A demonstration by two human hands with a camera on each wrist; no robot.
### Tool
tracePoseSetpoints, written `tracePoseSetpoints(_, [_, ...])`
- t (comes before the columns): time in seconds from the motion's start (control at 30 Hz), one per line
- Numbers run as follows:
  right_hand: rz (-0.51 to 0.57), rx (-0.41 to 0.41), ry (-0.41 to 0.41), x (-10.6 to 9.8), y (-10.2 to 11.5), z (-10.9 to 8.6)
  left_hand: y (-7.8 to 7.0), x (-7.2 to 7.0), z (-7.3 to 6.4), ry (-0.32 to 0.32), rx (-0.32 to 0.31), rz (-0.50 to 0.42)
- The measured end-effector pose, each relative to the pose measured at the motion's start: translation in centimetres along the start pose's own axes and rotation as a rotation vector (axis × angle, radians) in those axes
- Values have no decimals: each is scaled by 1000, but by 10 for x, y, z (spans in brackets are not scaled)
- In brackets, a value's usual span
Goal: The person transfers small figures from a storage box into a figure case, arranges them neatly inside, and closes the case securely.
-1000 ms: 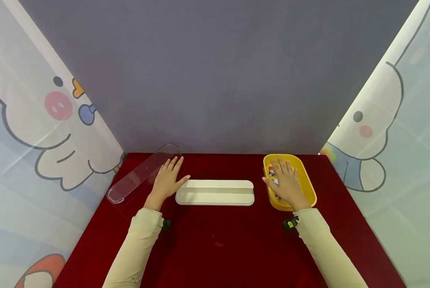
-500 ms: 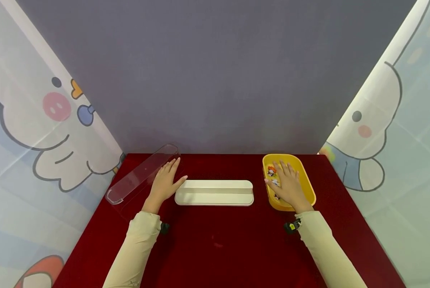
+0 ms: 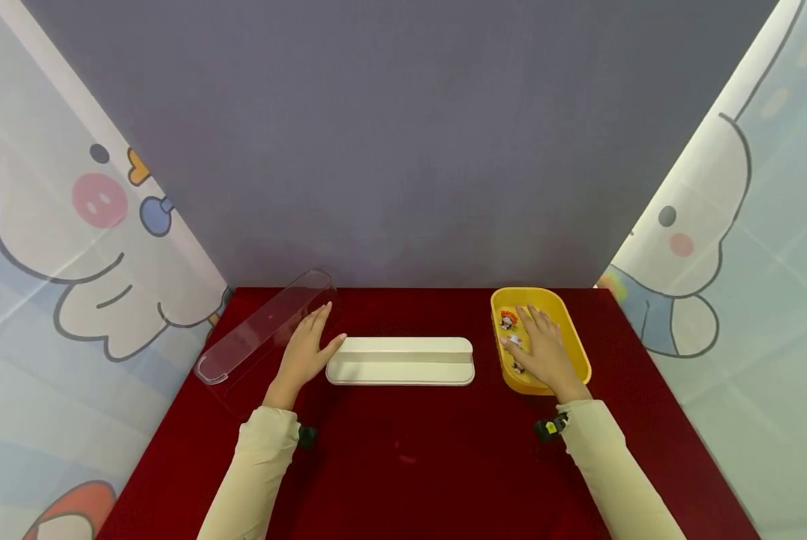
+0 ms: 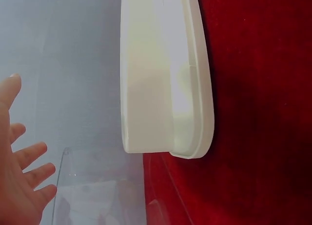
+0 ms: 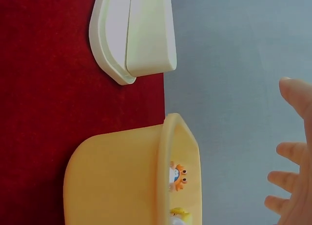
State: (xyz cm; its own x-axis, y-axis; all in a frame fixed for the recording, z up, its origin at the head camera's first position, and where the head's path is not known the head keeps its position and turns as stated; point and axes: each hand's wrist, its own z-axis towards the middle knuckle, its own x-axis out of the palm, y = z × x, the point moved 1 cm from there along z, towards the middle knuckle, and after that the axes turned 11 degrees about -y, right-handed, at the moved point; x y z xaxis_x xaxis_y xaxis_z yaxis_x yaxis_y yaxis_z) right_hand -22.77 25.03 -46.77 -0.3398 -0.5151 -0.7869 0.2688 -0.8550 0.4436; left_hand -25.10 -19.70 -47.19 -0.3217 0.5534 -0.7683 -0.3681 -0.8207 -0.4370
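Across the middle of my head view lies the white base [image 3: 400, 361], its long axis running left to right, the raised step along its far side and the low ledge facing the bottom of the frame. It looks smooth and off-white, like plastic, with rounded ends and a thin rim. At mid-left I see the clear cover [image 3: 258, 334], long and see-through, pointing from lower left to upper right. Right of centre is the yellow bin [image 3: 574, 346], a deep rounded rectangle whose long axis runs from top to bottom, slanting a little to the lower right; small figures [image 3: 508, 320] lie in its left part, one topped with orange. Both hands are empty, fingers extended, well apart from each other: the left hand [image 3: 304, 356] is between cover and base, the right hand [image 3: 544, 352] over the bin. Whether the left touches the cover I cannot tell. Everything sits on dark red, velvety cloth [image 3: 403, 480] before a matt grey backdrop [image 3: 403, 150].
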Motion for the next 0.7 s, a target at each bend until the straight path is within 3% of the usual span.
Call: tracePoseSetpoints(0.7, [121, 17, -6, 0, -17, -8, 15, 19, -27, 12, -202, -376])
